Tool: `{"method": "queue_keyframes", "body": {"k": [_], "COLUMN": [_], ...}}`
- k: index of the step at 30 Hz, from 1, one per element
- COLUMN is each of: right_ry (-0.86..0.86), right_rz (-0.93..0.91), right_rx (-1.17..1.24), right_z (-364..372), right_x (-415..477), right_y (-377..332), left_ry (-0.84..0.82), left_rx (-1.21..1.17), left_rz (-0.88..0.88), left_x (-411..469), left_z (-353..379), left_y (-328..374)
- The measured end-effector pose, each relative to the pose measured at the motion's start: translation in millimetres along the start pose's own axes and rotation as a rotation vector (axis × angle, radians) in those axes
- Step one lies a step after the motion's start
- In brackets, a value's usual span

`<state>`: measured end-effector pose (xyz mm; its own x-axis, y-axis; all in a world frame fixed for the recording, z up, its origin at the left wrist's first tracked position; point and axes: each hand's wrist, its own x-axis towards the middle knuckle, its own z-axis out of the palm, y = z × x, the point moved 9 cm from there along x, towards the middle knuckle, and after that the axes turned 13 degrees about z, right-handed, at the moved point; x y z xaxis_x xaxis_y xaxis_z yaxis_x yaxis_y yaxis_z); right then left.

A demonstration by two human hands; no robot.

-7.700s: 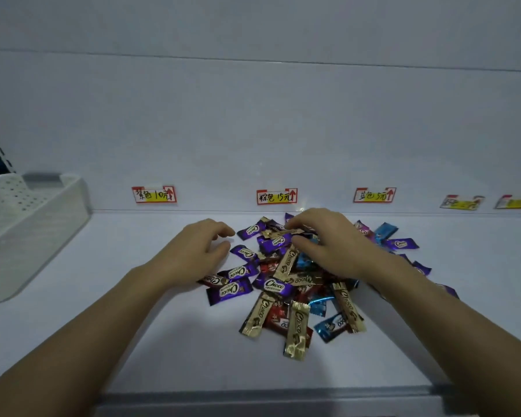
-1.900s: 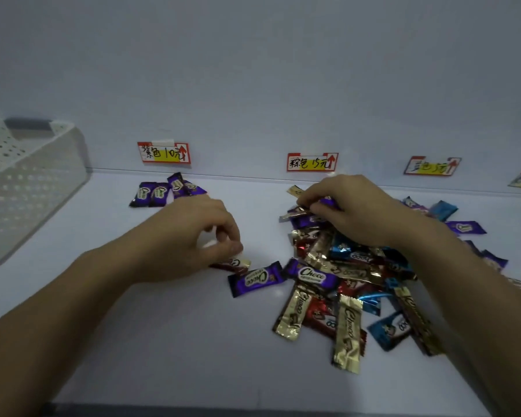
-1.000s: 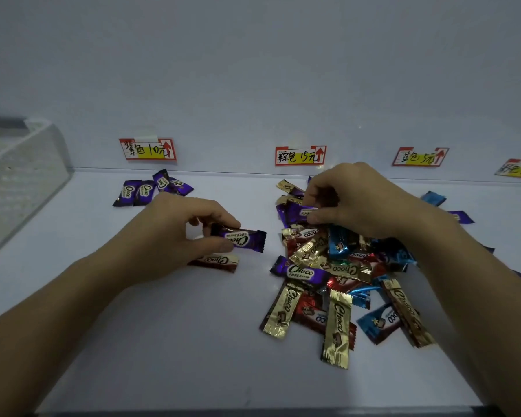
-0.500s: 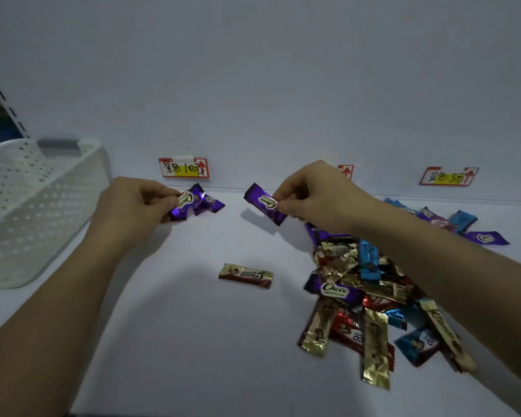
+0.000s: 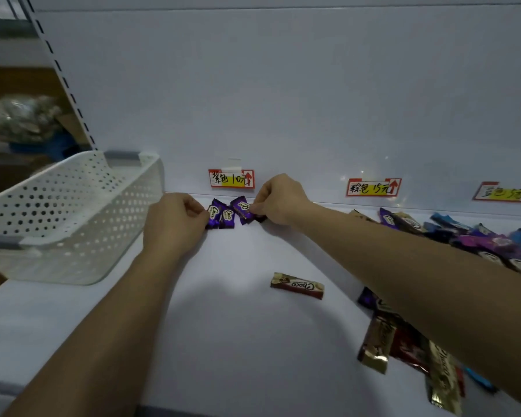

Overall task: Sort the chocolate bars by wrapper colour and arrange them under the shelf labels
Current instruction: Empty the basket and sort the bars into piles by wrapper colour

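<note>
White shelf board fills the lower view, and its grey front lip is cut off at the bottom edge. Nearest, well below and to the right of the purple label, a mixed pile of chocolate bars in gold, red, blue and purple wrappers lies half hidden under the right forearm. It runs off the right edge, so its count cannot be told.

Bare board lies open between the two forearms. On it, below and right of the label, a lone brown bar lies flat, apart from the pile.

Left of the label stands a white perforated basket; its near wall hides its floor.

Directly under the label sits a short row of purple bars. The left hand pinches the row's leftmost bar with curled fingers. The right hand pinches a tilted purple bar at the row's right end, and a dark wrapper end under its fingers is too hidden to identify.

Right of the purple label on the back panel hangs the brown label. Beyond that is a third label, blurred and clipped by the frame.
</note>
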<state>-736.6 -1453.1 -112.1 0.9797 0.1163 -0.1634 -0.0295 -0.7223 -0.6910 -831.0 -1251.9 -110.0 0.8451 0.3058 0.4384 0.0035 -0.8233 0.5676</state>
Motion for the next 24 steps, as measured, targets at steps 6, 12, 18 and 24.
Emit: {"method": "queue_keyframes", "body": {"k": [6, 12, 18, 24], "right_ry": [0.064, 0.139, 0.136, 0.232], "right_rz": [-0.067, -0.327, -0.405, -0.35], "right_rx": [-0.018, -0.241, -0.477, -0.378], "right_z": [-38.5, -99.8, -138.4, -159.7], "right_x": [-16.9, -77.0, -114.1, -116.5], "right_y": [10.9, 36.0, 90.6, 115.1], "left_ry": [-0.045, -0.172, -0.345, -0.604], "left_rx": [0.076, 0.006, -0.126, -0.159], "left_rz": [0.17, 0.544, 0.674, 0.835], "left_x": [-4.1, -26.0, -64.9, -96.2], "left_z": [3.8, 18.3, 42.7, 65.7], "left_y": [27.1, 99.9, 152.1, 206.2]}}
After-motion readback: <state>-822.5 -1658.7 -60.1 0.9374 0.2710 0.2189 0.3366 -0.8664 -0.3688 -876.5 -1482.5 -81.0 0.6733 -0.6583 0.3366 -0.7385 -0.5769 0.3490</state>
